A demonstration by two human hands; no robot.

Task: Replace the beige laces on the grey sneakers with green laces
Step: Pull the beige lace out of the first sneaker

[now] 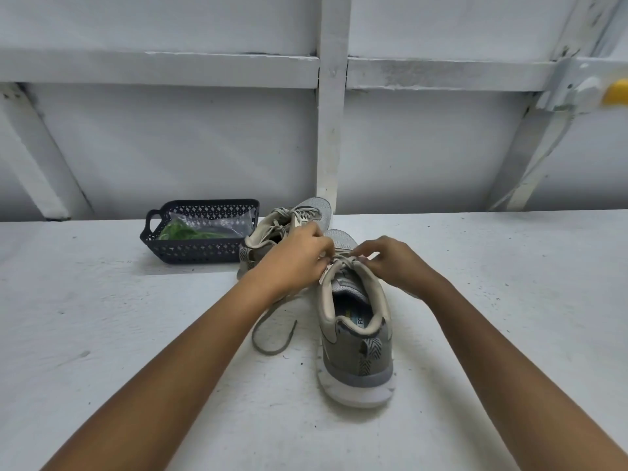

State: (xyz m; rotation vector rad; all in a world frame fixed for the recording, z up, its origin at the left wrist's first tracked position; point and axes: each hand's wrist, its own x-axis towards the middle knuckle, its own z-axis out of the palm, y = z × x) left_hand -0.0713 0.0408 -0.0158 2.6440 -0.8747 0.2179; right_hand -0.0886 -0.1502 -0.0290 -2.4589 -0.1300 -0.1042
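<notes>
Two grey sneakers stand on the white table. The near sneaker [356,348] points its heel at me; the far sneaker [307,209] lies behind it to the left, partly hidden by my left hand. My left hand [299,258] and my right hand [396,261] both pinch the beige lace [345,261] at the top eyelets of the near sneaker. A loose end of the beige lace [272,338] loops on the table left of the shoe. Green laces [180,231] in a clear bag lie in the dark basket [190,251].
The dark plastic basket stands at the back left, close to the far sneaker. A white framed wall [331,130] rises right behind the table. A yellow object [616,93] shows blurred at the upper right edge.
</notes>
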